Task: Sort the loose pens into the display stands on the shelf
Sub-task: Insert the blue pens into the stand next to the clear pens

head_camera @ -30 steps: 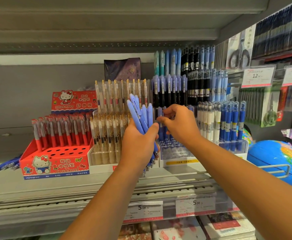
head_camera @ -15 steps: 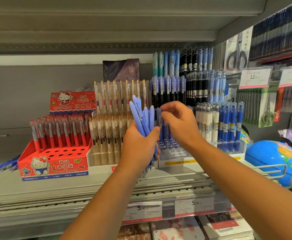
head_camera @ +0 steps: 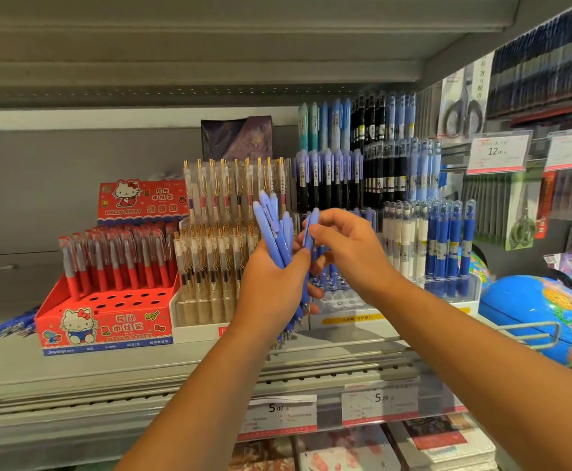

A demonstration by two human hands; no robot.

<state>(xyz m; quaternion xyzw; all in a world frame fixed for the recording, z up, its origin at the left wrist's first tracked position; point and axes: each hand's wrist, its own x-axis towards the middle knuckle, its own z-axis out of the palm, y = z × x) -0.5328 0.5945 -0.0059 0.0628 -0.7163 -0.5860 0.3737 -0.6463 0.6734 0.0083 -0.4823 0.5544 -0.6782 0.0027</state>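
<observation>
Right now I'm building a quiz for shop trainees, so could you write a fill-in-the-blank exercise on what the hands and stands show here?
1. The left hand grips a bundle of light blue ____.
2. The right hand pinches just ____ pen.
3. The Hello Kitty stand is coloured ____.
4. The globe is at the far ____ of the view.

Missing words: pens; one; red; right.

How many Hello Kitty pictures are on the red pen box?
2. One kitty picture is on the back card of the red box, the other kitty on its front panel. Its sides are hidden, so maybe more.
</observation>
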